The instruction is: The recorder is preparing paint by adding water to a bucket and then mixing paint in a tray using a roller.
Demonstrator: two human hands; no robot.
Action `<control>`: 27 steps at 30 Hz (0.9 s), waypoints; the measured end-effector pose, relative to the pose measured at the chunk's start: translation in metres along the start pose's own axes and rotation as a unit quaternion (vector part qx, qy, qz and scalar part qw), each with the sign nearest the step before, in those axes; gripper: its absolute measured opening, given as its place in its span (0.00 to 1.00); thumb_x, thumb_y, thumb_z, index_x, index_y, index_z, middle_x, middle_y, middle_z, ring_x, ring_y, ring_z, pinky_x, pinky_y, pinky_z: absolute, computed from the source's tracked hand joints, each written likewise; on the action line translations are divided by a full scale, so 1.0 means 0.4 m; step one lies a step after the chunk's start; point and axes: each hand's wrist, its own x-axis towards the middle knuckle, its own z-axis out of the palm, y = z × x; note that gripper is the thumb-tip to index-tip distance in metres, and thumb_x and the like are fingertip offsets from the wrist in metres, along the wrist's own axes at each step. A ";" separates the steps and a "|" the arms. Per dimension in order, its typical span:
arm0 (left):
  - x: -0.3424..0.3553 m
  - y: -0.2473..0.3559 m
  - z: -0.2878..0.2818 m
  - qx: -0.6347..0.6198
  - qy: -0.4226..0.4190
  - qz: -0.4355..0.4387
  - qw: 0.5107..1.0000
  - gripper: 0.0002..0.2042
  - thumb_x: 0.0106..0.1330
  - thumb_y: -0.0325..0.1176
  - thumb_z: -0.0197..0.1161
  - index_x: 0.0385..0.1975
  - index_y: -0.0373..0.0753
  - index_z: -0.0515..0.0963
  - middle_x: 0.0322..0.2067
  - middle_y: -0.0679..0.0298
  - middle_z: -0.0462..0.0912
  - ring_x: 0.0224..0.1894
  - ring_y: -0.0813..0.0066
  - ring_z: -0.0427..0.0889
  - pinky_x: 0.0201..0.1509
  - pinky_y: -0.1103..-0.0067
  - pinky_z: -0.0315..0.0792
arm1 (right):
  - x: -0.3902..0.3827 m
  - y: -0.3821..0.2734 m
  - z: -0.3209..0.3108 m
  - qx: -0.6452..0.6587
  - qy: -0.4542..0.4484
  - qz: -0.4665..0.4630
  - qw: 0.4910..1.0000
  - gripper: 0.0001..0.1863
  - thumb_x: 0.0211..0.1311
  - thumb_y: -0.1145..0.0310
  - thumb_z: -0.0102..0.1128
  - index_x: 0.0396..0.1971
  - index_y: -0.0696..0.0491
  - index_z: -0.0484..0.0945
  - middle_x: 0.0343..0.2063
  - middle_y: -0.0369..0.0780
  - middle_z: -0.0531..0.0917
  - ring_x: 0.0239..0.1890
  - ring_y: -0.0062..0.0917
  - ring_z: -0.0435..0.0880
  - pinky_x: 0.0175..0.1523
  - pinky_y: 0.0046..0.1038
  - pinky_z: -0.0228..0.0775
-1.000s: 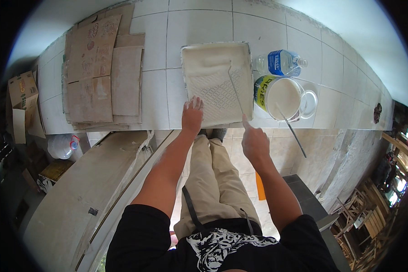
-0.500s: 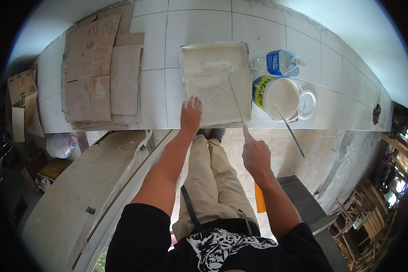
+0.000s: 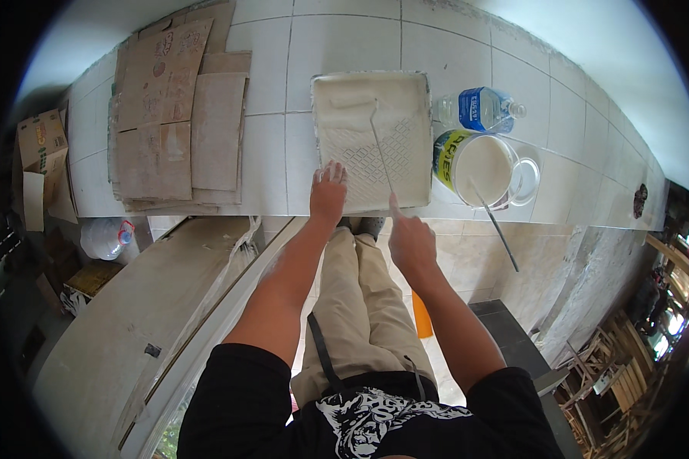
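A paint tray (image 3: 425,145) coated in cream paint lies on the white tiled counter. My left hand (image 3: 328,193) holds its near left corner, fingertips bent over the rim and the thumb hidden. My right hand (image 3: 413,243) grips a paint roller (image 3: 383,157), its index finger stretched along the handle; the grip itself is hidden in my palm. The roller's thin wire frame runs across the tray's ridged slope. At its far end the paint-covered roller head (image 3: 351,102) lies in the tray's far part, hard to tell from the paint around it.
Right of the tray stands an uncapped bucket of cream paint (image 3: 484,167), with a thin stick (image 3: 501,239) leaning out over the counter edge. Behind it lies a clear plastic bottle (image 3: 475,109) with a blue label. Flattened cardboard (image 3: 157,122) is stacked at the left, near an open carton (image 3: 42,161).
My right hand has moved left and slightly forward, carrying the roller left and a little farther up the tray. My left hand stays at the tray's corner. The whole view has shifted slightly.
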 end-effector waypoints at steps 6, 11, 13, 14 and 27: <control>-0.004 -0.016 0.028 0.015 0.027 -0.003 1.000 0.36 0.54 0.40 0.73 0.66 0.41 0.70 0.69 0.62 0.68 0.74 0.65 0.60 0.73 0.63 0.54 | 0.052 -0.011 -0.072 0.203 0.103 -0.098 0.969 0.28 0.64 0.75 0.51 0.66 0.54 0.70 0.27 0.57 0.82 0.33 0.51 0.84 0.41 0.46 0.75; -0.002 -0.010 0.031 -0.001 0.030 -0.004 1.000 0.36 0.54 0.39 0.73 0.65 0.41 0.70 0.69 0.62 0.68 0.74 0.65 0.60 0.74 0.63 0.54 | -0.028 0.016 -0.117 0.260 0.084 -0.076 0.959 0.24 0.66 0.75 0.49 0.62 0.57 0.73 0.23 0.60 0.78 0.27 0.54 0.80 0.36 0.47 0.69; -0.004 -0.008 0.027 0.003 0.038 -0.001 0.999 0.35 0.54 0.39 0.72 0.65 0.41 0.70 0.69 0.62 0.69 0.74 0.65 0.60 0.73 0.63 0.55 | -0.073 0.024 -0.118 0.247 0.092 -0.072 0.962 0.24 0.66 0.75 0.49 0.62 0.57 0.73 0.23 0.60 0.78 0.27 0.54 0.79 0.36 0.47 0.69; -0.005 -0.012 0.030 0.002 0.038 -0.004 0.999 0.35 0.54 0.39 0.72 0.65 0.41 0.70 0.69 0.62 0.69 0.74 0.65 0.60 0.73 0.63 0.55 | -0.090 0.023 -0.118 0.238 0.103 -0.070 0.963 0.24 0.66 0.75 0.49 0.63 0.56 0.73 0.23 0.59 0.78 0.26 0.55 0.79 0.36 0.47 0.69; -0.011 -0.017 0.030 -0.013 0.043 -0.006 0.999 0.35 0.55 0.38 0.72 0.65 0.40 0.70 0.68 0.62 0.69 0.73 0.64 0.60 0.74 0.64 0.54 | 0.003 -0.025 -0.075 0.177 0.055 -0.040 0.982 0.26 0.66 0.75 0.49 0.65 0.51 0.71 0.28 0.59 0.81 0.33 0.55 0.81 0.43 0.49 0.72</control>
